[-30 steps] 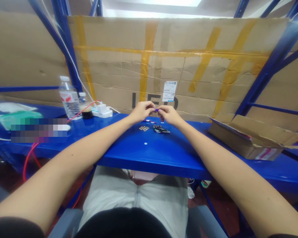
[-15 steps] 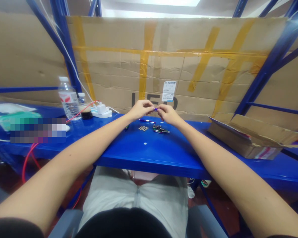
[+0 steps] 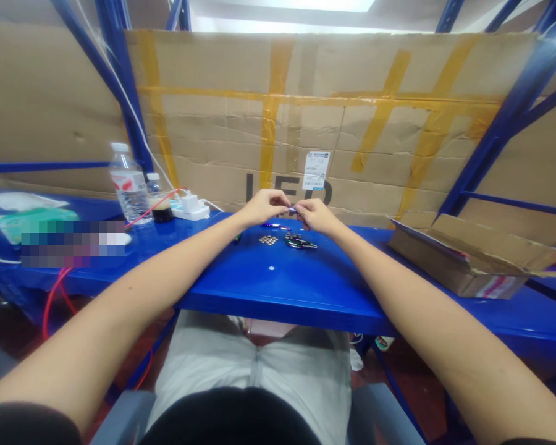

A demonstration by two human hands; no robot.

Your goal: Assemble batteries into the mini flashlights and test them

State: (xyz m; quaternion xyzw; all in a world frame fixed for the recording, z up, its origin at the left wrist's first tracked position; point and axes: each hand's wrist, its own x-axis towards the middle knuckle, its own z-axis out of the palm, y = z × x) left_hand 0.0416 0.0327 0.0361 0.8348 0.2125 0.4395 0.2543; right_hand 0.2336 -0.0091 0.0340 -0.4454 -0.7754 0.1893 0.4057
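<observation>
**Both hands pinching a small part over the far side of the table**

From my remote seat, head view only. Both arms reach forward across the blue table (image 3: 278, 290).

- Left hand (image 3: 264, 207): fingers curled in, thumb and fingertips pressed onto one end of a small part (image 3: 291, 211).
- Right hand (image 3: 315, 216): same pose, fingertips closed on the other end. The two hands almost meet around it.
- The small part is held just above the table's far middle, in front of the cardboard wall (image 3: 398, 154). It looks purple and silvery; too small for me to tell its shape.

On the table under the hands:
- a thin purple stick (image 3: 275, 226), lying flat
- a cluster of small round pieces (image 3: 268, 240), just nearer than the stick
- a dark heap of little parts (image 3: 299, 243), right of the cluster
- a lone white dot (image 3: 271, 269), nearer still

Far left: a water bottle (image 3: 130, 185), upright, with a white charger (image 3: 191, 207) just to its right and a red cable (image 3: 55, 290) running off the table edge. Right: an open cardboard box (image 3: 472, 259), well apart from the hands.
</observation>
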